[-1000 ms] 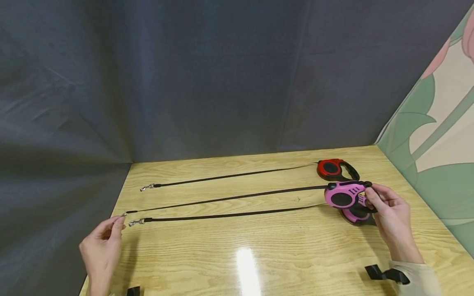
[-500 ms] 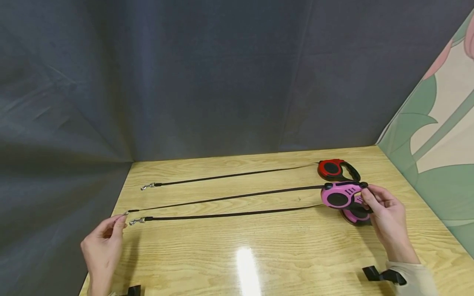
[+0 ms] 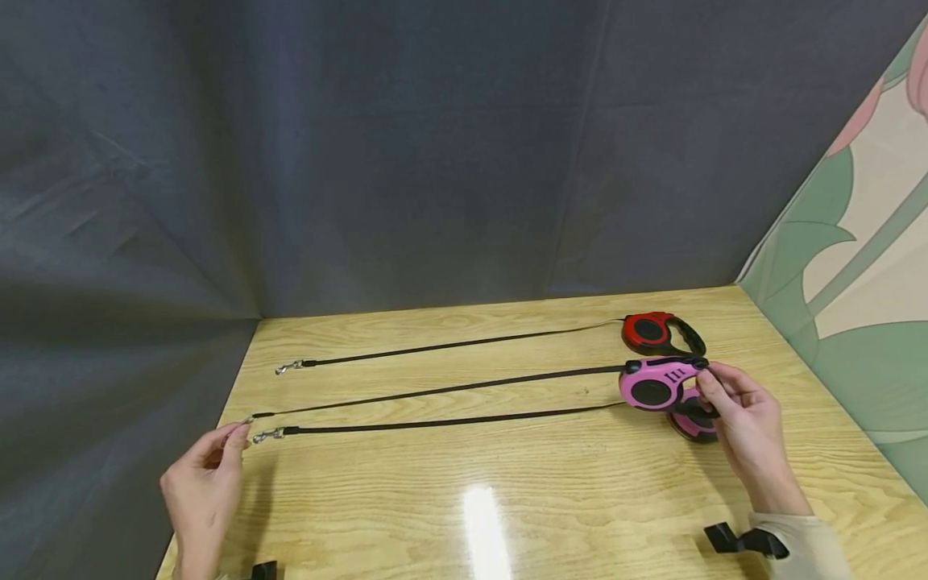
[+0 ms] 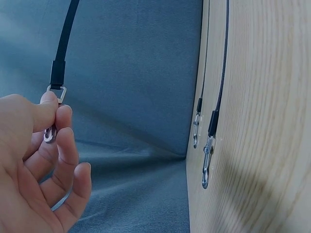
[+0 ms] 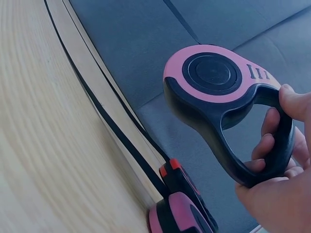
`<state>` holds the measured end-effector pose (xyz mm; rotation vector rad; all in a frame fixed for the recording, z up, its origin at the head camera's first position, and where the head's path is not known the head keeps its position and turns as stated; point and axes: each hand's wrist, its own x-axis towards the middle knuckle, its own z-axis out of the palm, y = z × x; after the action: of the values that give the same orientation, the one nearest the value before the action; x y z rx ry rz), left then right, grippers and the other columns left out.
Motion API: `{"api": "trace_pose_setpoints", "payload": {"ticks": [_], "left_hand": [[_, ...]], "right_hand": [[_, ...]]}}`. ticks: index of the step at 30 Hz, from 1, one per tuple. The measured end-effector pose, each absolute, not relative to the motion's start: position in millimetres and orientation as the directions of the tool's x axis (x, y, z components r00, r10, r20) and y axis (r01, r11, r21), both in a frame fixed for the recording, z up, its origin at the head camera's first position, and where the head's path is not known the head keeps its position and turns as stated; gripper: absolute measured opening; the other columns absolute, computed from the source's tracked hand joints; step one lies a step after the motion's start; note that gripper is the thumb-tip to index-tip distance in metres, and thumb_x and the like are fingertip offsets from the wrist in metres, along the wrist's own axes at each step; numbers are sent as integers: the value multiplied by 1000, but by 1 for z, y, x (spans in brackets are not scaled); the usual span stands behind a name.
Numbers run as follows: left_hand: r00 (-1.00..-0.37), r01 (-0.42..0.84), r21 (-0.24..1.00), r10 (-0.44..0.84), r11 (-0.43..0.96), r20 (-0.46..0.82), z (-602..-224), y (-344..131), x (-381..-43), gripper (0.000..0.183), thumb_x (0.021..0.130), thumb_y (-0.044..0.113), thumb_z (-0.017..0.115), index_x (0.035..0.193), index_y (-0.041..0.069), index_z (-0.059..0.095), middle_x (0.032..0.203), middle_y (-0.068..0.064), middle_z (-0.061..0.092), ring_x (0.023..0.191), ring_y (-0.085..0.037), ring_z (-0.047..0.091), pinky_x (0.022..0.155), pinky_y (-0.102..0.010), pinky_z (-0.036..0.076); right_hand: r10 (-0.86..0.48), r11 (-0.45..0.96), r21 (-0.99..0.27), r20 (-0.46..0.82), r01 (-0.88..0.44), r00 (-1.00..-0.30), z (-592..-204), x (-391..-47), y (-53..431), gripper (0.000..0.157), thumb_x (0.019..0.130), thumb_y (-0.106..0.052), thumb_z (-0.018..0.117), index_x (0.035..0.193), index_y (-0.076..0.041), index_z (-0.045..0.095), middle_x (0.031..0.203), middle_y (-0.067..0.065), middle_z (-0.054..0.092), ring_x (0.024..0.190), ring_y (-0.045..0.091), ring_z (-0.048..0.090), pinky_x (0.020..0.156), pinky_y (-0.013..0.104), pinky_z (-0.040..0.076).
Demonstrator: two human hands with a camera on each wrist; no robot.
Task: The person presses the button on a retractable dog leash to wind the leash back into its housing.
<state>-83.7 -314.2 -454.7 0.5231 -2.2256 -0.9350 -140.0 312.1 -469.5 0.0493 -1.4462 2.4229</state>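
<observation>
My right hand (image 3: 747, 419) grips the black handle of a pink retractable dog leash (image 3: 651, 390), raised above the table. In the right wrist view, the fingers curl through the handle loop (image 5: 277, 145) of that leash. From its case the black strap (image 3: 435, 391) runs taut to the left. At its far end, my left hand (image 3: 205, 483) pinches the metal snap hook (image 4: 50, 133) between thumb and fingers. A second pink leash (image 3: 692, 423) lies partly hidden behind the raised one, its strap stretched left to a snap hook (image 3: 268, 436) near my left hand.
A red retractable leash (image 3: 648, 332) lies at the back right of the wooden table (image 3: 406, 515), its strap ending in a snap hook (image 3: 288, 366) at left. Dark cloth (image 3: 435, 161) hangs behind and left. A flowered panel (image 3: 863, 322) borders the right side.
My right hand has moved a little to the left with the raised pink leash, uncovering more of the lying one's right side. The left hand has barely shifted right. The lying leashes stay put.
</observation>
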Motion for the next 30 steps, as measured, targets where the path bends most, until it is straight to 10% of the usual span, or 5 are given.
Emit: {"api": "trace_pose_setpoints", "payload": {"ticks": [30], "left_hand": [[-713,-99,744,-568,661,410,-454,-310,-83,16,96,18,82,103,4,85,69,49,51,55,19,52,55,-9,40]], "right_hand": [[252,-418,-875,147,-244,-957,-471,-138,303,30,103,12,56,107,-7,79,89,-2,79,76,6,68,68,18,54]]}}
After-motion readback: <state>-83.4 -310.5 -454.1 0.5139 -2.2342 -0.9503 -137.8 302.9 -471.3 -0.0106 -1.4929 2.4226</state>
